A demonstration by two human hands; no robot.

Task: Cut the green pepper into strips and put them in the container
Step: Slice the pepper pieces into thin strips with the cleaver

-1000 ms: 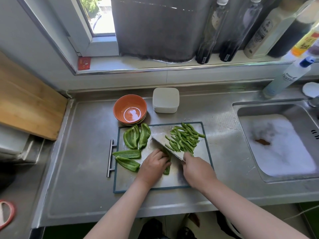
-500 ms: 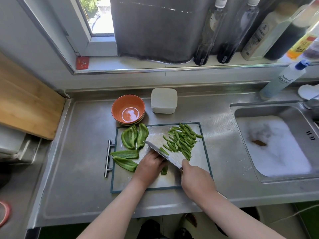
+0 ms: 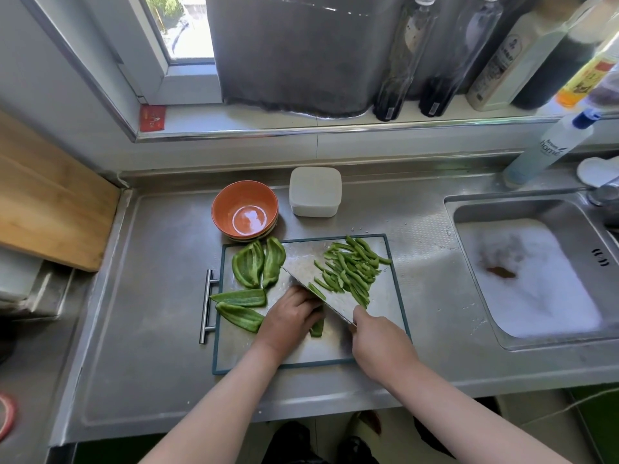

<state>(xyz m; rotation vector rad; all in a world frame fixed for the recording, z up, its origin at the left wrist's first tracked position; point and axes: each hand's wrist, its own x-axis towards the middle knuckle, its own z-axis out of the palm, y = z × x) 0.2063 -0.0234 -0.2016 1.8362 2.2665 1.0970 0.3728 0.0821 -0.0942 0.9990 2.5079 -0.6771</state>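
"home" on blue-capped bottle (image 3: pixel 546 153)

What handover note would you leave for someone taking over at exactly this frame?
Left hand holds down a pepper piece on the cutting board; right hand grips the knife, blade beside it.
Cut strips are piled on the board's right; four uncut pieces lie on its left.
The white container stands behind the board.
Done: part of the slicing. Left: slice the rest, move all strips into the container.

Green pepper strips (image 3: pixel 351 269), orange bowl (image 3: pixel 245 209), white container (image 3: pixel 315 191), teal-edged cutting board (image 3: pixel 400 296)
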